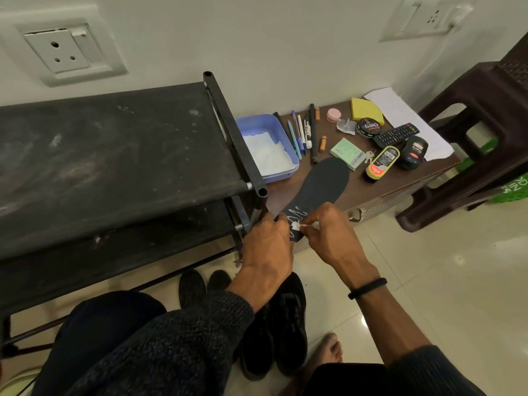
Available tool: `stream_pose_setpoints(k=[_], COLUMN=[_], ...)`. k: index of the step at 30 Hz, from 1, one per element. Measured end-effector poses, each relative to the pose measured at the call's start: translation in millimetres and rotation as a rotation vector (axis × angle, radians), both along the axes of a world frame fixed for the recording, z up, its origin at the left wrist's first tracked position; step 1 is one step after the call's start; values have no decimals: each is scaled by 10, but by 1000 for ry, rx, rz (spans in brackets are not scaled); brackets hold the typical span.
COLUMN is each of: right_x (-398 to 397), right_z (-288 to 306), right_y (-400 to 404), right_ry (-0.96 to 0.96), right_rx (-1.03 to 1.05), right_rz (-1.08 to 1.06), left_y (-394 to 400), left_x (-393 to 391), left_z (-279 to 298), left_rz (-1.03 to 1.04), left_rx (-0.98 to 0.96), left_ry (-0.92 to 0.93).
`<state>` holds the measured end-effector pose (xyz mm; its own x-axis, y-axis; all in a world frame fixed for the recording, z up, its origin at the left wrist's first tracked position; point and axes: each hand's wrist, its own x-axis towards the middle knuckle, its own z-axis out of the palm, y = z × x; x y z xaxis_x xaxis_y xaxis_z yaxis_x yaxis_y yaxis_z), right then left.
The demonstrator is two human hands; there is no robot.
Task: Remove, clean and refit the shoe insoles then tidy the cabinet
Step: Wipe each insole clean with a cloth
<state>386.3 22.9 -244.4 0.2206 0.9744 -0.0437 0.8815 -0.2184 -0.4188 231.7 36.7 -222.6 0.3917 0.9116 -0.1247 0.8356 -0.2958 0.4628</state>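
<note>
Both hands: left hand point(267, 247) grips insole point(320, 187), right hand point(325, 238) pinches white wipe point(297, 226); tray point(264, 124) holds tissue point(268, 154).

A plain white wall point(271, 52) is seen across the back, with a white socket plate point(61, 48) set into it at upper left and a second switch plate point(425, 18) at upper right, a white cable hanging from it. Glossy cream floor tiles point(443, 267) are caught under soft overhead light, reflections shown on them. A black fabric shoe rack point(114, 155) is placed on the left, dusty on top. A low brown surface point(380, 178) is set against the wall, and a dark brown plastic stool point(485, 132) is stood at far right.
</note>
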Motion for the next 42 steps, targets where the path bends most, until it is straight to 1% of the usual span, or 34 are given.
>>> stream_pose_setpoints(k=[5,7,9,12,16,19,21,25,28,33,36,42], right_x=[-6,-6,-9,-13,-68,-122,-132,-165,-160,-272,-352,-277], right_z=[59,71,68,96,198,226,222,199,153,138,117,82], right_y=[196,276,323,329,233,146,122,161,264,409,371,183], right_ry=[-52,-69,-112,-108,33,89,92,26,-36,-129,-174,-135], right_rx=[108,98,62,16,-123,-213,-235,-99,0,64,45,-38], right_rz=[-160,-213,-223,-197,-82,-6,17,-30,-89,-181,-132,102], left_y=[-6,-9,-17,-8,6,12,26,41,32,13,12,45], left_x=[-1,-15,-37,-92,-137,-125,-108,-109,-142,-148,-152,-162], left_z=[10,-5,-34,-95,-141,-149,-133,-95,-102,-103,-102,-49], left_rz=[-11,-19,-29,15,48,60,65,57,57,59,68,67], left_rx=[16,19,17,-40,-83,-89,-91,-79,-74,-93,-103,-94], left_ry=[54,40,26,-34,-116,-140,-127,-72,-71,-43,-48,-34])
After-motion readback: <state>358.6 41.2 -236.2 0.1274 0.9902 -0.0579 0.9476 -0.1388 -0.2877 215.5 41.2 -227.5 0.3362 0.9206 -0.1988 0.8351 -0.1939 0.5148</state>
